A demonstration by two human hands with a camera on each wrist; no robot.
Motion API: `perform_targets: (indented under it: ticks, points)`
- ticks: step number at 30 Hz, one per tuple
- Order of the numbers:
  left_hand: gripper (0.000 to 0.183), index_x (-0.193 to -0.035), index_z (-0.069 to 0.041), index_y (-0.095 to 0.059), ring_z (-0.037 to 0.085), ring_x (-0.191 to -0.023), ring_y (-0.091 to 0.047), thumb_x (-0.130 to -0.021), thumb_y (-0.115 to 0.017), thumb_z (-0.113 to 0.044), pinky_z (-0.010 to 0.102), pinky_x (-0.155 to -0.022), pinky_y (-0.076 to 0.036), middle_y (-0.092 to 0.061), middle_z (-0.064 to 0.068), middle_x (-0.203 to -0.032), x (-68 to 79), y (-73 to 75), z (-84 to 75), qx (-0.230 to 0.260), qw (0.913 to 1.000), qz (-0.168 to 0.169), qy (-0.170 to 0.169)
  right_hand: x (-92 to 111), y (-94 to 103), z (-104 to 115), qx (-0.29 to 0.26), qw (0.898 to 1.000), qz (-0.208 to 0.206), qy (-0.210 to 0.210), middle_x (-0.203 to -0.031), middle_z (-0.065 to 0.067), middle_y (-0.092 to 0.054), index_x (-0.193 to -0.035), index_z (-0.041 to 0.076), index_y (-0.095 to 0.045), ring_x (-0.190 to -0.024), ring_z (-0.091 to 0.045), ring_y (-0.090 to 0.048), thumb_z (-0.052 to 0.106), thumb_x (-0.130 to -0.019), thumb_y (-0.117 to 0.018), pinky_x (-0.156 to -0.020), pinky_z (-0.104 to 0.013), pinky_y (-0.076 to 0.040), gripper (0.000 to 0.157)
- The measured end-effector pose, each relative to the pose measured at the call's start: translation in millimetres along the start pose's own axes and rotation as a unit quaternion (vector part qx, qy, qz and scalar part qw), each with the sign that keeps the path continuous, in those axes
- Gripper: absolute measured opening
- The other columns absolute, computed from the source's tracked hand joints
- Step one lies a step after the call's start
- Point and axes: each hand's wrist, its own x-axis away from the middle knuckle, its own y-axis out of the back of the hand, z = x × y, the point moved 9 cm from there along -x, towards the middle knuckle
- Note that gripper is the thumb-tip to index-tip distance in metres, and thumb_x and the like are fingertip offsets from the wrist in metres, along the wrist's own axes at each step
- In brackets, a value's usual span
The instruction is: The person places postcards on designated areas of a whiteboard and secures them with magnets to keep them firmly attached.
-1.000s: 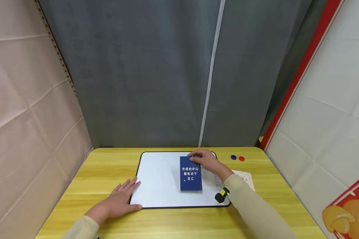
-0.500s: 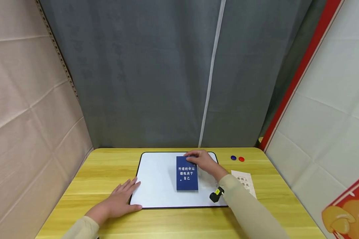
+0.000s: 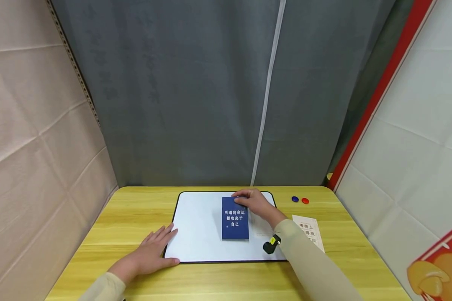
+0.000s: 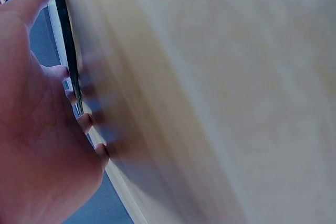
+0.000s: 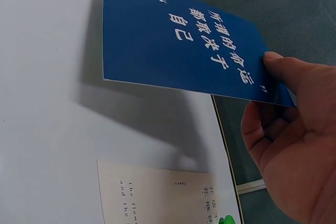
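A blue card with white Chinese characters [image 3: 235, 230] is pinched at its top edge by my right hand [image 3: 255, 203]. In the right wrist view this hand [image 5: 294, 129] has its thumb on the printed face and fingers behind. The card casts a shadow on the whiteboard [image 3: 196, 213] beneath it. My left hand [image 3: 150, 253] rests with fingers spread at the board's near left corner; the left wrist view shows its fingertips along the dark rim [image 4: 64, 24]. A pale printed card [image 5: 152, 195] lies on the board, with a green magnet [image 5: 227, 220] at its edge.
Another pale card with characters [image 3: 309, 232] lies on the wooden table [image 3: 346, 246], right of the board and partly behind my right sleeve. A blue round magnet [image 3: 295, 199] and a red one [image 3: 305, 200] sit at the back right. A grey curtain [image 3: 196, 104] hangs behind the table.
My right hand has shifted slightly left with the blue card over the board, then nearly stopped. More of the pale card on the table shows past the sleeve. The left hand has stayed put.
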Motion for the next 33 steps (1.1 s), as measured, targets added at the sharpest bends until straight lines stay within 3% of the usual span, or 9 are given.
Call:
perform_targets:
  ticks: [11,21,33]
  points:
    - [0.108,-0.172,-0.007,-0.038,0.051,-0.166,-0.019,-0.095,-0.073,-0.074,0.077,-0.129,-0.012,-0.022,0.017,-0.183,-0.1,-1.2,-0.3,-0.001,1.0000,-0.002,0.003,-2,-3.6,-8,0.005,1.000,-0.007,-0.013,-0.123,0.001,-0.078,-0.123,0.026,-0.085,-0.109,-0.022,-0.069,0.027,-0.108,-0.076,-0.109,-0.047,-0.055,0.018]
    - [0.107,-0.173,-0.008,-0.037,0.050,-0.166,-0.018,-0.095,-0.074,-0.073,0.076,-0.129,-0.011,-0.021,0.016,-0.183,0.1,-1.6,0.9,0.002,1.0000,0.000,0.006,-8,-11.9,-3,0.082,0.996,-0.013,0.042,-0.117,-0.002,-0.076,-0.125,0.014,-0.082,-0.102,-0.021,-0.065,0.014,-0.108,-0.074,-0.098,-0.040,-0.060,0.018]
    - [0.107,-0.173,-0.009,-0.038,0.050,-0.166,-0.019,-0.095,-0.074,-0.073,0.077,-0.129,-0.012,-0.021,0.016,-0.183,-0.2,0.1,2.4,-0.003,1.0000,0.000,0.006,-17,-17.7,-9,0.127,0.991,-0.020,0.048,-0.118,-0.001,-0.072,-0.121,0.016,-0.082,-0.105,-0.020,-0.065,0.012,-0.108,-0.074,-0.103,-0.044,-0.059,0.016]
